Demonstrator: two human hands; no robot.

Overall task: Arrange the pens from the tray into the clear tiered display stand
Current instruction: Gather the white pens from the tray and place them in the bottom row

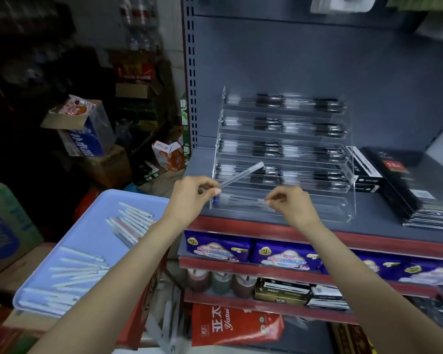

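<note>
The clear tiered display stand (348, 159) sits on the grey shelf, its upper tiers filled with rows of black-and-clear pens. My left hand (192, 198) pinches one clear pen (243, 173) that slants up to the right in front of the stand. My right hand (289, 203) pinches the right end of another pen (241, 200) lying level at the lowest tier's left side. The light blue tray (87, 236) at lower left holds several white pens in loose groups.
Black boxes (399, 185) are stacked on the shelf right of the stand. Purple packets (218, 249) and bottles fill the lower red-edged shelves. Cardboard boxes and cartons crowd the floor at left behind the tray.
</note>
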